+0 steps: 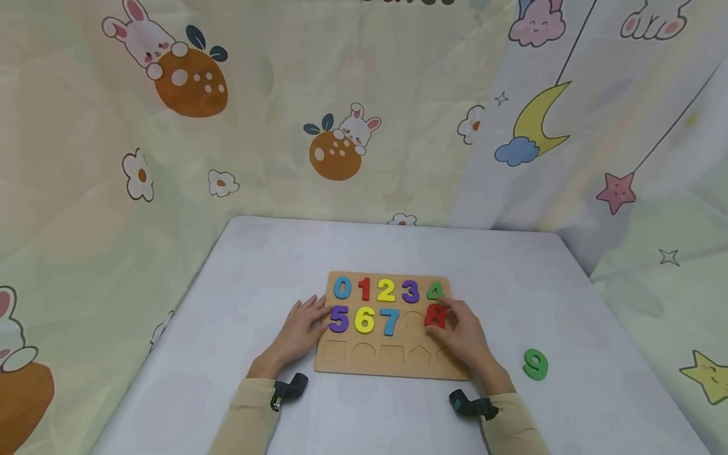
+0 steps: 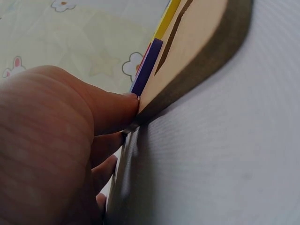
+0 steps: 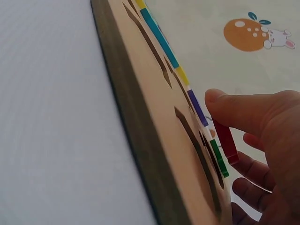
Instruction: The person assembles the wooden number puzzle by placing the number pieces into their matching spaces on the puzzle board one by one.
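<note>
A wooden number puzzle board (image 1: 364, 365) lies flat on the white table. My right hand (image 1: 467, 332) pinches a red number 8 (image 1: 435, 315) between thumb and fingers. In the right wrist view the red 8 (image 3: 226, 142) is held just above the board's face, near the green 4 (image 3: 219, 158). The round-topped 8 recess (image 1: 414, 321) is left of it. My left hand (image 1: 300, 328) rests at the board's left edge, fingers fairly straight. Its thumb touches the edge beside the purple 5 (image 1: 339, 319), as the left wrist view shows.
Numbers 0 to 7 sit in the board, such as the blue 7 (image 1: 389, 321) and yellow 6 (image 1: 364, 320). Shape recesses (image 1: 363, 351) run along the front row. A green 9 (image 1: 536, 364) lies on the table (image 1: 387, 417) right of my right hand. A printed cloth (image 1: 267, 139) hangs behind.
</note>
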Demonstrator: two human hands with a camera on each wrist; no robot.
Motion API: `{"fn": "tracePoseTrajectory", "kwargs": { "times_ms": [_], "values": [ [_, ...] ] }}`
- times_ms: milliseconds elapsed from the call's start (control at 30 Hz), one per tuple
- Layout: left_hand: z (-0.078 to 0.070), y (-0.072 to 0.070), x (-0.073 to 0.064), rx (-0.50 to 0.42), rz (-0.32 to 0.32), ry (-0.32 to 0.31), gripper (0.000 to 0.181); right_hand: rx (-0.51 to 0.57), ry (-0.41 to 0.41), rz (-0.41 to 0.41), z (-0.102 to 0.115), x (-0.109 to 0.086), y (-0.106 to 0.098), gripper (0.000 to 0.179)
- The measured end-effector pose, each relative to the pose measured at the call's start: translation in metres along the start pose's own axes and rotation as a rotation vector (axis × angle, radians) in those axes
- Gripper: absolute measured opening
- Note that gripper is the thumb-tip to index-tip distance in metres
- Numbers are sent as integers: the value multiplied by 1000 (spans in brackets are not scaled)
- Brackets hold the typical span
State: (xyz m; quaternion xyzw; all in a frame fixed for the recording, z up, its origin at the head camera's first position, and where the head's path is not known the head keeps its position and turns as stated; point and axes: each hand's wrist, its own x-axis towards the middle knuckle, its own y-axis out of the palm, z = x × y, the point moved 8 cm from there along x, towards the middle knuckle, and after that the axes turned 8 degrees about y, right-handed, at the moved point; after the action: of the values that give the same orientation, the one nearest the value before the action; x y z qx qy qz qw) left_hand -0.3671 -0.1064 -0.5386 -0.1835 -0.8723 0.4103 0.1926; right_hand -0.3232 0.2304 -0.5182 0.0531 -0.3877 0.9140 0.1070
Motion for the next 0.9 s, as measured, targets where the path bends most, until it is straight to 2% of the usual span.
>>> {"fn": "tracePoseTrajectory", "kwargs": {
  "times_ms": [267,433,700,900],
  "values": [
    [0,1,0,7,0,6,43,6,15,47,5,-2,11,71],
    [1,0,0,6,2,2,43,1,-22,69,13,-5,17,70],
    [1,0,0,-1,0,11,43,-45,-114,19,23,-8,22,67],
    [1,0,1,8,10,2,43,-68,-108,12,24,-9,26,65]
  ]
}}
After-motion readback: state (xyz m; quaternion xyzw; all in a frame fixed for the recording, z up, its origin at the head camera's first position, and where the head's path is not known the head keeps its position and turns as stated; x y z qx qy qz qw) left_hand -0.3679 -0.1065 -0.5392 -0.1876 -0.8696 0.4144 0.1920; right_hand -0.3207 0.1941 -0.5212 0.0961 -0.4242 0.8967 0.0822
